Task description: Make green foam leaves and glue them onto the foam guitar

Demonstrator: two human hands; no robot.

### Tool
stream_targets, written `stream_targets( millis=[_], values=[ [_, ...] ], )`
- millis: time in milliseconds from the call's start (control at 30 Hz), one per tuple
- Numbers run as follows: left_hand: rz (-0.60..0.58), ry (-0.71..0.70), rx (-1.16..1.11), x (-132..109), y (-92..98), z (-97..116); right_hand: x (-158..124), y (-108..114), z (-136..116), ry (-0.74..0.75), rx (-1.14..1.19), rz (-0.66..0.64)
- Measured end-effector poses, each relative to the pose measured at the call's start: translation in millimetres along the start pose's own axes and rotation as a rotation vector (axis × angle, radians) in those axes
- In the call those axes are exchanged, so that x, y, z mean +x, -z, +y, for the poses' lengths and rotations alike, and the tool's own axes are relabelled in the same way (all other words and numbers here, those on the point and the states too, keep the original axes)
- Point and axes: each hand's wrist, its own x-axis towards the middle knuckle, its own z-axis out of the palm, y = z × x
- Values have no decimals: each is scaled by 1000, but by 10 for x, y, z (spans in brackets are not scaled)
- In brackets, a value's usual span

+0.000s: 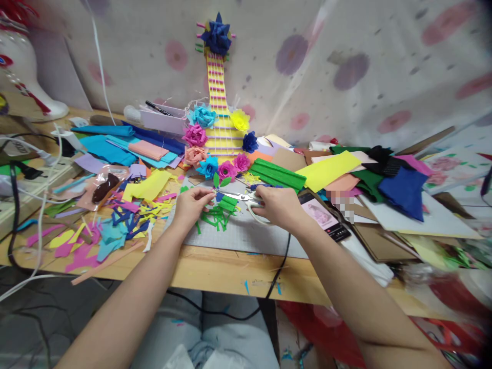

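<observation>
My right hand [280, 206] is closed around the handles of a pair of scissors [243, 197], whose metal blades point left. At the blade tips, my left hand [195, 204] pinches with thumb and forefinger; what lies between them is too small to make out. Just beyond the fingertips are small green paper leaves [225, 181]. Under the blades, thin green paper strips [217, 219] and a folded green piece [229, 203] rest on a pale cutting mat [246, 237]. Behind them a yellow paper guitar [219, 97] leans against the wall covering, edged with coloured paper flowers [226, 170].
Colourful paper scraps [113, 233] cover the left of the wooden table [215, 274]. Folded crepe paper, including a yellow sheet [330, 170], is piled at right. A phone [321, 215] lies near my right wrist. A black cable [282, 264] hangs over the front edge.
</observation>
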Motion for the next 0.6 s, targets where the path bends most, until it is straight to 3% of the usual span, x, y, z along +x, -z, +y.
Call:
stream_targets(
  millis=[600],
  values=[
    [35,0,-21,10,3,20,-34,10,-11,-39,-59,-85]
  ],
)
